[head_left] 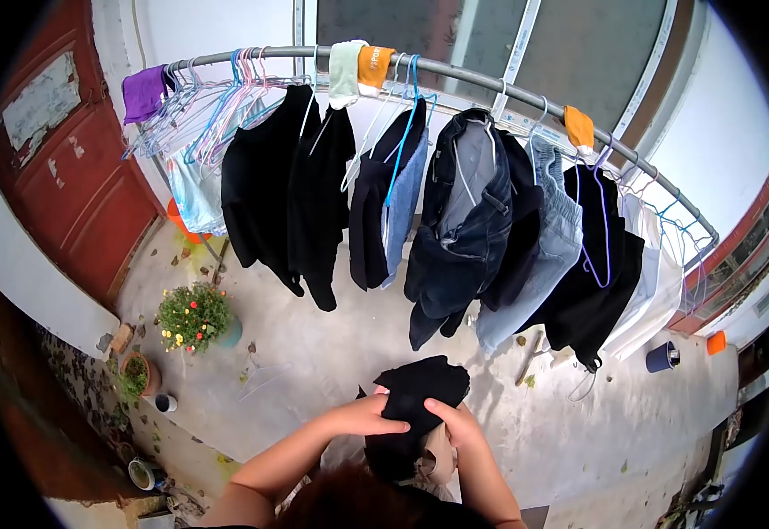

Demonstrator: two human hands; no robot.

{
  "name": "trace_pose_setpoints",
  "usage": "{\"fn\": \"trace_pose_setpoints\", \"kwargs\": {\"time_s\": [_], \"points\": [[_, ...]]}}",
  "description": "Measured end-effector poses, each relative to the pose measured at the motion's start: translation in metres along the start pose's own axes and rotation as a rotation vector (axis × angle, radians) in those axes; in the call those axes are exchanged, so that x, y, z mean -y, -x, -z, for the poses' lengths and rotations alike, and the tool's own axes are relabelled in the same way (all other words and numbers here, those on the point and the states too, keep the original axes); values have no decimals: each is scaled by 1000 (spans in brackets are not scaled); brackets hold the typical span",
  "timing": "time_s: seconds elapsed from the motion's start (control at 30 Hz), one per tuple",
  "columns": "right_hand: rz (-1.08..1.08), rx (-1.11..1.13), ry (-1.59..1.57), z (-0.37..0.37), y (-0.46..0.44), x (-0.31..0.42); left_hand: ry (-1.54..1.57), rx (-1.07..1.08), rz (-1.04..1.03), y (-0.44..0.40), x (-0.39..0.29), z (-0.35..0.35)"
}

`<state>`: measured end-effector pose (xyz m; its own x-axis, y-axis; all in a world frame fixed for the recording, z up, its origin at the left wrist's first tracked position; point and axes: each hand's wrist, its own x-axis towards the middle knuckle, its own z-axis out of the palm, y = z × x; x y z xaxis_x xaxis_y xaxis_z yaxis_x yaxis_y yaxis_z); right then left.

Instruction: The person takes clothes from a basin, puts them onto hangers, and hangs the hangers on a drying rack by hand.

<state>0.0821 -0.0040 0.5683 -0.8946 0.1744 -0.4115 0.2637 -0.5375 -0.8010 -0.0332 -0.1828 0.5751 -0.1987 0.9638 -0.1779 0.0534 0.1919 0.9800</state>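
A bunched black cloth (424, 383) is held in front of my body, low in the middle of the view. My left hand (369, 416) grips its left side, the thumb pressed on top. On the right side my right hand (455, 423) holds the same cloth, its thumb also on top and its other fingers hidden underneath. Something pale (440, 458) shows below the cloth near my right hand; I cannot make out what it is. Beyond my hands, a curved metal rail (455, 72) carries black tops (265, 176), dark jeans (459, 256) and light blue jeans (543, 256) on hangers.
Empty hangers (199, 110) crowd the rail's left end. A purple cloth (145, 95) and orange cloths (578, 129) drape over it. On the floor are a flowering plant (192, 316), a fallen hanger (265, 377), a dark blue bucket (662, 357) and a small pot (166, 404).
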Motion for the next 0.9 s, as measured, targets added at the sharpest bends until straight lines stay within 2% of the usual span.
{"fn": "trace_pose_setpoints", "kwargs": {"time_s": [0.13,0.2,0.27,0.33,0.4,0.5,0.6,0.67,0.7,0.8,0.87,0.9], "points": [[128,-91,-115,4,3,5,-169,-118,100,10,-20,20],[193,-86,-154,13,5,5,-60,-316,-67,18,-29,37],[184,-80,-142,16,7,7,-272,-496,-171,18,-48,72],[179,-90,-130,14,12,8,-336,-698,-243,7,-66,114],[182,-124,-46,9,18,6,-241,-810,-356,-9,-101,159],[268,-173,37,-5,21,2,-345,-970,-407,-42,-143,229],[257,-207,17,-24,25,2,-657,-1091,-360,-95,-149,313],[275,-257,18,-37,26,-3,-667,-1062,-167,-124,-153,347],[284,-281,20,-43,26,-5,-617,-1023,-141,-134,-155,355],[325,-323,-8,-56,25,-15,-213,-790,-130,-151,-160,367],[323,-368,-40,-63,26,-25,-507,-1022,-254,-190,-134,406],[323,-389,-54,-66,26,-29,-636,-1096,-279,-176,-148,391]]}}
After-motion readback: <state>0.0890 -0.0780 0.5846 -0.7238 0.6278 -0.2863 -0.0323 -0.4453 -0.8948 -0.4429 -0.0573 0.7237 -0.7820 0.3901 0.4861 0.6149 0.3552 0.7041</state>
